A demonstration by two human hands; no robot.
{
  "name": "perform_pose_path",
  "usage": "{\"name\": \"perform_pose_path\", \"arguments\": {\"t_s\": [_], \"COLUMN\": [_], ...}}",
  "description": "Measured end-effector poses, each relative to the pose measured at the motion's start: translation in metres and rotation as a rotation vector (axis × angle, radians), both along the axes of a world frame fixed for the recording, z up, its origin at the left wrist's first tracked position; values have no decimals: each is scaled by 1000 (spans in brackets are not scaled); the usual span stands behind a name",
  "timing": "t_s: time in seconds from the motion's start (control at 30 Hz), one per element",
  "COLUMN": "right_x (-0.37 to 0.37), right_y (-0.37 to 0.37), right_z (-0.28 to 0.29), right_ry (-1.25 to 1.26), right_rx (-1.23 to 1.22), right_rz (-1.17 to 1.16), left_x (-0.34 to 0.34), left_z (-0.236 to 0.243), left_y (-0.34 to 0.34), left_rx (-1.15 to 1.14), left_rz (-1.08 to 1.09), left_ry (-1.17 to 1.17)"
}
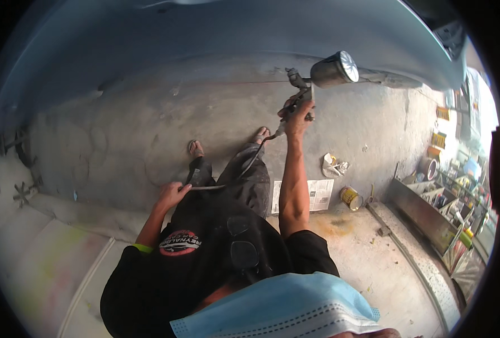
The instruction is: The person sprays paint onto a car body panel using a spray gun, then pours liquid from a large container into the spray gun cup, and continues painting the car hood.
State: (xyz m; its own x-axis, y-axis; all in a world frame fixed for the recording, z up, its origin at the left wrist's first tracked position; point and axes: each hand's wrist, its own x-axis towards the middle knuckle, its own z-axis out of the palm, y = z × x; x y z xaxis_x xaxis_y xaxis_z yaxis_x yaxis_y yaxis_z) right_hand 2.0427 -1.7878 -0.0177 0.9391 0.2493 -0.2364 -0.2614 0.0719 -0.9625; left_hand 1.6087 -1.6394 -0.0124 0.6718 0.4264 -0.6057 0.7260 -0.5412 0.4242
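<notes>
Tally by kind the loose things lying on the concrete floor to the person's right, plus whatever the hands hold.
Metal spray gun with cup, in the right hand: 1
Grey air hose, in the left hand: 1
Printed newspaper sheet: 1
Yellow tin can on its side: 1
Crumpled white rag: 1
Total: 5

Yellow can (349,197), newspaper (320,194), crumpled rag (332,166), floor (148,129).

Closed in the right grip (298,116) is a bare-metal spray gun with a polished, glossy cup (333,69), beside a broad grey-blue body panel of smooth, matt, primer-like finish (216,34). A dull rubbery grey hose (244,169) runs down to the left grip (172,194). Below both grips lies a rough, stained concrete floor (120,135), with printed paper sheets (312,195) and a shiny yellow metal tin (349,197).
</notes>
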Motion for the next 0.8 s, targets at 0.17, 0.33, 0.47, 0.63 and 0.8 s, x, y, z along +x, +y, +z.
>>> {"name": "perform_pose_path", "arguments": {"t_s": [0.17, 0.33, 0.47, 0.63, 0.8], "right_x": [90, 173, 231, 285, 307], "right_y": [-83, -155, -211, -261, -280], "right_z": [2, 8, 9, 34, 63], "right_ry": [-5, -28, -34, -143, -248], "right_rx": [-26, -74, -107, -108, -224], "right_rz": [-155, -243, -341, -505, -723], "left_x": [53, 109, 137, 154, 148], "left_z": [3, 12, 17, 19, 22], "left_y": [-13, -22, -27, -25, -24], "left_rx": [-15, 21, -3, -26, -47], "left_rz": [-56, -120, -100, -53, -9], "left_ry": [17, 32, 6, 20, -48]}}
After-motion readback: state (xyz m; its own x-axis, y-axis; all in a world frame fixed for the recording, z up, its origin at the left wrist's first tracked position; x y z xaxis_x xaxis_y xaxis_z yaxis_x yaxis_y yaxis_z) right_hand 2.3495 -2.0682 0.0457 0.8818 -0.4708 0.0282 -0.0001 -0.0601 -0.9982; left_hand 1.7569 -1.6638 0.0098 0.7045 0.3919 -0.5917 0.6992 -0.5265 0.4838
